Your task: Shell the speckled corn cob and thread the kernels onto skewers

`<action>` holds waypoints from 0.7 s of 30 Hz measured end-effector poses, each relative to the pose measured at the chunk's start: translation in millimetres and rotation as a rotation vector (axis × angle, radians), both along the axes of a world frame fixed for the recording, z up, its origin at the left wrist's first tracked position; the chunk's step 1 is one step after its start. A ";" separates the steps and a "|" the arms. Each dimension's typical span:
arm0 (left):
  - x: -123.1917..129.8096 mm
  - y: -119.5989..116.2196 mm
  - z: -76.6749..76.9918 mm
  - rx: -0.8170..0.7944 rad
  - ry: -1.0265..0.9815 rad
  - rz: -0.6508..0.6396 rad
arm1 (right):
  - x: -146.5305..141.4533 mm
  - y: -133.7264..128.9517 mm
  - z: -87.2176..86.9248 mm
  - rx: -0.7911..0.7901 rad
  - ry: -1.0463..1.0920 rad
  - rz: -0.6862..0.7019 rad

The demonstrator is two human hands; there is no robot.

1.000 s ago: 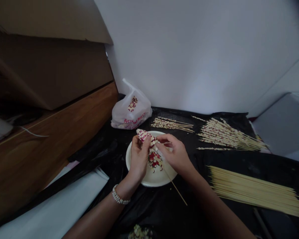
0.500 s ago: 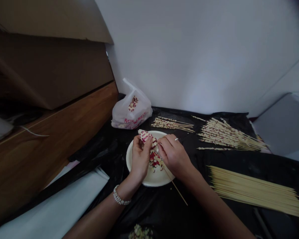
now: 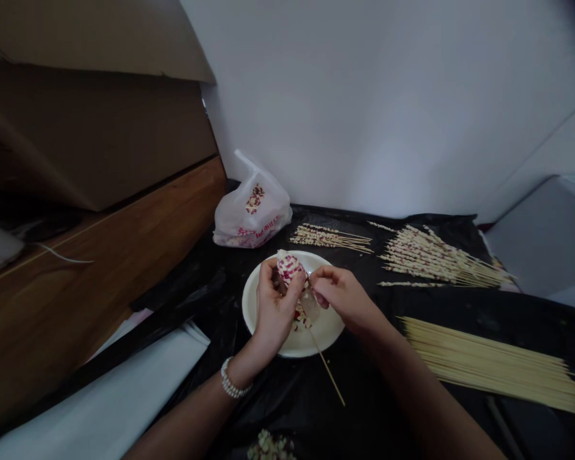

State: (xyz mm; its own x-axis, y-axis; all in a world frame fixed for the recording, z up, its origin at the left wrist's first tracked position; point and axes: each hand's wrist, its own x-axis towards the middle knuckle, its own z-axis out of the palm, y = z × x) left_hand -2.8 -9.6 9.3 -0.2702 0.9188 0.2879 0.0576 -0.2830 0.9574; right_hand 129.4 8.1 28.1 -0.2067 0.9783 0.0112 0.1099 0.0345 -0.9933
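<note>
A corn cob [image 3: 290,267] with white and dark-red kernels is gripped in my left hand [image 3: 278,312], above the bowl, its tip pointing up and away. My right hand [image 3: 338,292] is closed in a pinch against the cob's right side; what lies between its fingertips is too small to make out. Below both hands a wooden skewer [image 3: 329,372] slants out over the bowl's near rim, its upper end hidden among kernels and fingers. Loose kernels [image 3: 301,317] lie in the cream bowl [image 3: 326,338].
A white plastic bag [image 3: 252,217] stands behind the bowl. Kernel-threaded skewers lie in a small bunch [image 3: 328,237] and a larger pile [image 3: 426,255]. Bare skewers [image 3: 493,364] are at right. A pale lumpy heap [image 3: 271,445] sits at the near edge; a cardboard box [image 3: 96,128] is left.
The cob has shifted slightly right and turned more upright in my left hand. My right-hand fingers have moved slightly right, and the skewer's lower end has swung left and nearer.
</note>
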 end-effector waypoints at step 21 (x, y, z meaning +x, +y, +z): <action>-2.8 8.7 -11.6 -0.169 -0.225 -0.025 | -1.8 5.2 -13.5 0.070 0.039 0.055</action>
State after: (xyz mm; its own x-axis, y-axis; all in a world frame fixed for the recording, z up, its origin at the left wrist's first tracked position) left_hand -5.6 -1.0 -2.3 -0.2865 0.9558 0.0655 -0.1665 -0.1170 0.9791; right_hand 127.6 13.4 14.6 -0.2580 0.9621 0.0883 0.0675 0.1091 -0.9917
